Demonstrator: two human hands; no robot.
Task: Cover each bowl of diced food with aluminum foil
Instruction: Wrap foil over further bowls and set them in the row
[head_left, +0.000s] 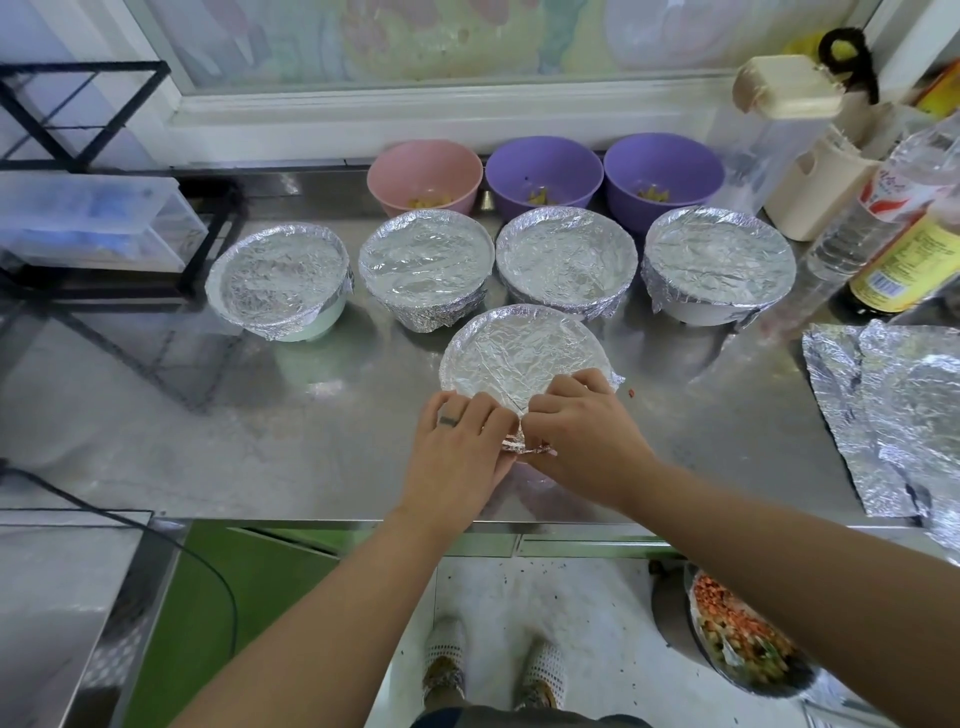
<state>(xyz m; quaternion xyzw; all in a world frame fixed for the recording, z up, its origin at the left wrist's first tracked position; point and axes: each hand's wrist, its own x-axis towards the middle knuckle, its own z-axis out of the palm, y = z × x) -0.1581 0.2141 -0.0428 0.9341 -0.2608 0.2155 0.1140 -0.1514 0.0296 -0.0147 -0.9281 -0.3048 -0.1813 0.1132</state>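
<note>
Nearest me, my left hand (457, 441) and right hand (582, 431) meet at the near rim of the fifth bowl (519, 348). The fingers (483, 410) of both are curled, pinching its loose foil edge (514, 442) down. The bowl sits upright at the front middle of the surface (260, 441), mouth up; being round, it has no long axis. Beyond it, four foil-covered bowls (426, 260) stand finished in a row. Farthest, a pink bowl (426, 174) and two purple bowls (544, 169) stand uncovered. Spare foil sheets (893, 415) lie to the right.

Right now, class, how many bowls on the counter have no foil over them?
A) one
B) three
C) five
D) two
B: the pink bowl, the left purple bowl and the right purple bowl stand uncovered in the back row.
</note>
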